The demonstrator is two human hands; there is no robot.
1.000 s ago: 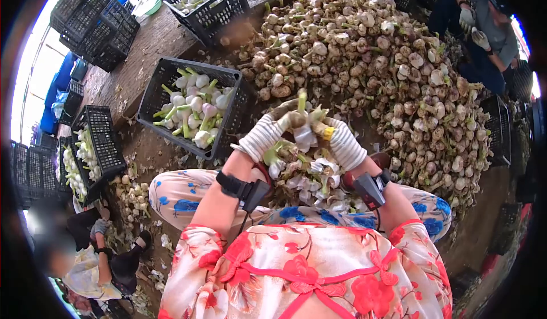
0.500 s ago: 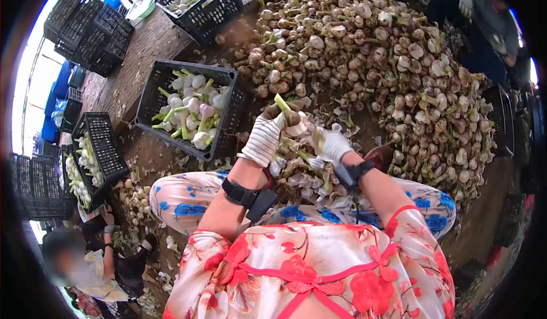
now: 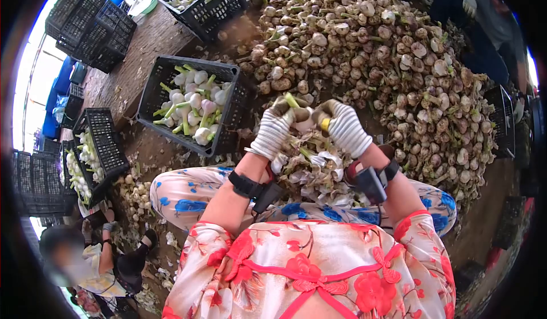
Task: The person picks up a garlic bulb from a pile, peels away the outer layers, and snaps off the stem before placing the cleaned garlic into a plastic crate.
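Note:
My left hand (image 3: 275,126), in a striped work glove with dark fingers, is closed around a garlic bulb (image 3: 305,125) whose cut green stem sticks up past the fingers. Close against the bulb's right side is my right hand (image 3: 345,126), gloved too. Its fingers wrap a small yellow-handled tool (image 3: 325,124); the blade or tip is hidden. Beneath both hands lies a heap of peeled garlic skins (image 3: 319,174) between my legs. To the left, a black crate (image 3: 150,94) holds cleaned white garlic bulbs (image 3: 196,99).
A large pile of unpeeled garlic (image 3: 364,40) spreads ahead and right. Another black crate (image 3: 215,7) stands at the back, stacked crates (image 3: 91,31) at far left. A co-worker (image 3: 97,265) sits at lower left; another person (image 3: 476,28) is at upper right.
My right hand has come up and inward to the bulb, its fingers now turned toward it. The left hand still grips the garlic, slightly shifted. The co-worker at lower left has moved an arm.

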